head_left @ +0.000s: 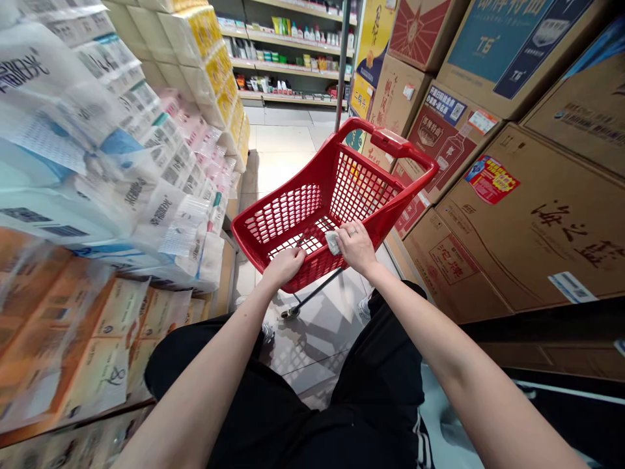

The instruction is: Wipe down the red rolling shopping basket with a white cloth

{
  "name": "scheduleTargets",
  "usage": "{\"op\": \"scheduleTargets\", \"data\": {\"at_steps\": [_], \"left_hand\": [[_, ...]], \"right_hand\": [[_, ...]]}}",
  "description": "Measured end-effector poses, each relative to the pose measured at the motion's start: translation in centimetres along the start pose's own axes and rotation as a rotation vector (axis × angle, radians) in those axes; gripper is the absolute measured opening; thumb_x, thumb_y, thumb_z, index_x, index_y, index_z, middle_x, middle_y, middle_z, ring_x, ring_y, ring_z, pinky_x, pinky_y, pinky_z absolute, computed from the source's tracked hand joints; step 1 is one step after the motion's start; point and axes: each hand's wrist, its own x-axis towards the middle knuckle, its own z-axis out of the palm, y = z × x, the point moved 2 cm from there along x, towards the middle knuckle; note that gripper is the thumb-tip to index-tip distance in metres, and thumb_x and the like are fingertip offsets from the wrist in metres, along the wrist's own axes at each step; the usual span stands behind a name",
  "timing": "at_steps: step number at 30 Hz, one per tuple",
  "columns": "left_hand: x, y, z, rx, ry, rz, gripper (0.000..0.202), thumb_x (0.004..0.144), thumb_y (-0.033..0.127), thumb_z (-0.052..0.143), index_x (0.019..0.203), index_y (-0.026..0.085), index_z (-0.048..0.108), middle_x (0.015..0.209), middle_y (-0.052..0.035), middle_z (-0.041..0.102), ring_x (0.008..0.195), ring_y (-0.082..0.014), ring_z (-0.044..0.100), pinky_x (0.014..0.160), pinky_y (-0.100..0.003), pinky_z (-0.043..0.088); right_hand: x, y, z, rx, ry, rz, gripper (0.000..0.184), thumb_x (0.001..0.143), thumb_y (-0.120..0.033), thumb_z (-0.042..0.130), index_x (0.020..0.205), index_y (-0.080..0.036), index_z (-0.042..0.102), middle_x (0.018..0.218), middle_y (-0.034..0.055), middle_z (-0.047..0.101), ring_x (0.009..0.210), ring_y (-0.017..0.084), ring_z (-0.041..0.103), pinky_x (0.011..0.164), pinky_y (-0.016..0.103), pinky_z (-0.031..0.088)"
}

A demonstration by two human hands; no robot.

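Observation:
A red plastic shopping basket on wheels [293, 212] stands tilted in a store aisle in front of me. My left hand [284, 266] grips its near rim. My right hand [356, 246], with a ring on one finger, presses a small white cloth or wipe [333, 241] against the same rim, just to the right of my left hand. The basket looks empty inside. Its red handle [390, 142] sticks up on the far side. My legs in black trousers fill the bottom of the view.
Stacked packs of tissue and paper rolls [112, 163] line the left side. Large cardboard boxes [532, 215] are piled on the right. Pale floor tiles [283, 156] run ahead to shelves with bottles [293, 52] at the far end.

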Motion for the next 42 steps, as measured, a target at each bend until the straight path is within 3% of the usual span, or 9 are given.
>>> {"op": "scheduleTargets", "data": {"at_steps": [14,23,28,33,37,42], "left_hand": [[-0.1,-0.5,0.2,-0.022,0.015,0.068,0.048,0.088,0.046,0.028,0.091,0.018,0.067,0.096,-0.0061,0.068,0.087,-0.0200,0.058,0.073,-0.027,0.038],[0.2,-0.7,0.3,0.012,-0.003,0.056,0.049,0.088,0.045,0.026,0.085,0.016,0.066,0.092,-0.0085,0.067,0.085,-0.0209,0.059,0.070,-0.028,0.038],[0.2,-0.6,0.2,0.003,-0.012,0.020,0.050,0.087,0.046,0.027,0.090,0.016,0.066,0.099,-0.0095,0.068,0.090,-0.0219,0.059,0.077,-0.028,0.040],[-0.1,-0.3,-0.2,0.003,-0.029,-0.025,0.050,0.087,0.045,0.027,0.089,0.016,0.067,0.098,-0.0090,0.069,0.089,-0.0226,0.059,0.077,-0.028,0.040],[-0.1,0.0,-0.2,0.006,-0.037,-0.039,0.049,0.086,0.044,0.026,0.083,0.015,0.066,0.093,-0.0092,0.069,0.086,-0.0228,0.059,0.073,-0.028,0.040],[0.1,0.2,-0.3,-0.006,-0.045,-0.020,0.047,0.085,0.042,0.026,0.081,0.016,0.065,0.091,-0.0086,0.068,0.084,-0.0222,0.059,0.073,-0.029,0.040]], "right_hand": [[-0.3,-0.3,0.3,0.007,0.019,0.033,0.028,0.096,-0.027,0.034,0.105,-0.016,0.058,0.111,0.0107,0.056,0.113,0.022,0.045,0.111,0.046,0.020],[0.1,-1.0,0.6,-0.055,-0.008,0.074,0.028,0.096,-0.028,0.035,0.102,-0.015,0.058,0.106,0.0120,0.058,0.108,0.024,0.046,0.110,0.047,0.021],[-0.4,-2.0,0.4,-0.039,-0.026,-0.031,0.029,0.096,-0.030,0.034,0.107,-0.016,0.058,0.113,0.0111,0.057,0.111,0.023,0.046,0.111,0.047,0.020],[-0.1,-0.6,-0.5,-0.041,-0.099,-0.158,0.027,0.096,-0.029,0.036,0.108,-0.018,0.058,0.109,0.0101,0.060,0.108,0.022,0.049,0.111,0.049,0.018],[0.1,0.0,-0.6,-0.067,-0.055,-0.075,0.029,0.096,-0.029,0.034,0.105,-0.016,0.059,0.107,0.0114,0.060,0.108,0.023,0.049,0.111,0.049,0.019],[-0.3,-1.9,0.3,-0.012,-0.026,-0.061,0.028,0.095,-0.029,0.038,0.111,-0.016,0.058,0.115,0.0126,0.057,0.115,0.023,0.046,0.112,0.048,0.020]]}}
